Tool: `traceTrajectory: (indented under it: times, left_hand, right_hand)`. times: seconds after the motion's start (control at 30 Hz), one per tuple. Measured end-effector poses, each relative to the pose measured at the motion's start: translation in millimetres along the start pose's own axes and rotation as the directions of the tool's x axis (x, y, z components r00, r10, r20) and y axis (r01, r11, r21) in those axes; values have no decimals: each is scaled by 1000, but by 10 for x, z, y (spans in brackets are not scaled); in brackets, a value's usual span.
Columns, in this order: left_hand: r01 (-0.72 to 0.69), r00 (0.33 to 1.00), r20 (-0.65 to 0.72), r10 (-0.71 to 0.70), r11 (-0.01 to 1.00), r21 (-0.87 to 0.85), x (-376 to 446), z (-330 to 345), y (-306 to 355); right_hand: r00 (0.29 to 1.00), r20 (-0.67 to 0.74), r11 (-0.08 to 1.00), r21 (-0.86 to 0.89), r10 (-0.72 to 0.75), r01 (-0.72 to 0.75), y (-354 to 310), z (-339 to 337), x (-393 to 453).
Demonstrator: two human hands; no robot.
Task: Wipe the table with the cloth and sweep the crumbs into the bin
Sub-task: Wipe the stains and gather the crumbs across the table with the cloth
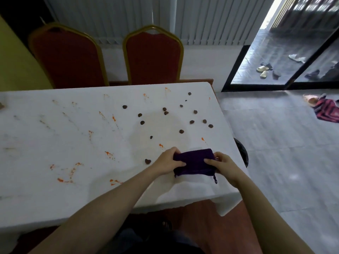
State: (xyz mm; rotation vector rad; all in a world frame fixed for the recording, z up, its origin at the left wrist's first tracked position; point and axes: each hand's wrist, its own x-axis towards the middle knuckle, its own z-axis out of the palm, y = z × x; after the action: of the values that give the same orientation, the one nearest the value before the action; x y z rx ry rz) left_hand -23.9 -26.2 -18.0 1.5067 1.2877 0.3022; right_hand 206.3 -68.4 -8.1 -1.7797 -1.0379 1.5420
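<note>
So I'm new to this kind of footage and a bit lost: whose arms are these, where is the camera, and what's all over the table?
There is no machine here. A person wears one wide-angle camera on the head, looking down at their own bare arms. The left hand and right hand each grip an end of a folded dark purple cloth on a white-covered table. Dark brown crumbs and orange smears are scattered over it. A dark bin shows partly beyond the table's right edge. Two red chairs stand behind.
</note>
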Motion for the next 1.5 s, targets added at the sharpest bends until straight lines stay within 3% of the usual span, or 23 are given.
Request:
traceTrajectory:
  times: [0.1,0.23,0.4,0.47,0.6,0.83,1.03,1.2,1.27,1.33,1.4,1.43,1.5]
  left_hand:
    - [64,991,-94,-91,965,-253,-172,-354,-111]
    - [96,940,-209,-269,799,-594,-439,-828,-379]
    - [38,910,-214,-355,586,-810,-950,-1513,-869]
    - [4,917,-217,-334,553,-833,-1208,-1776,-1108]
    - [-32,870,-317,-378,599,-800,-1726,-2313,-1640]
    - [-29,764,-507,-398,765,-644,-2577,-3140,-2534]
    - [82,696,-607,-384,882,-464,-3001,-3681,-3212]
    - [181,744,-614,-265,964,-197,-2972,-3961,-3519]
    - [192,770,-590,-243,970,-148,-2942,-3995,-3598]
    - [183,779,-586,-221,975,-125,-2982,-4025,-3691]
    - [179,742,-638,-208,978,-112,-3106,-4074,-3856]
    - [195,704,-678,-210,976,-99,-3190,-4113,-3975]
    - [299,625,-750,-216,954,-26,-3398,-4184,-4267]
  right_hand:
    - [998,66,999,46,-13,10,-257,300,81]
    - [988,153,996,87,-24,11,-574,884,216]
    - [966,252,990,142,-52,17,-894,1807,279]
    - [956,288,992,126,-52,16,-972,2204,276]
    - [936,352,997,74,-10,-17,-1099,3091,175]
    - [911,405,995,-86,80,-49,-1190,4697,-62]
    - [916,390,975,-221,93,-5,-1075,5720,-234]
    - [928,347,948,-316,135,-19,-940,6148,-339]
    - [952,305,821,-551,36,146,-872,6210,-336]
    - [936,282,592,-726,-209,351,-801,6221,-318]
    - [825,328,419,-739,-460,528,-766,6260,-293]
    - [768,375,354,-724,-519,592,-764,6323,-282]
    - [710,501,236,-709,-494,664,-745,6531,-266]
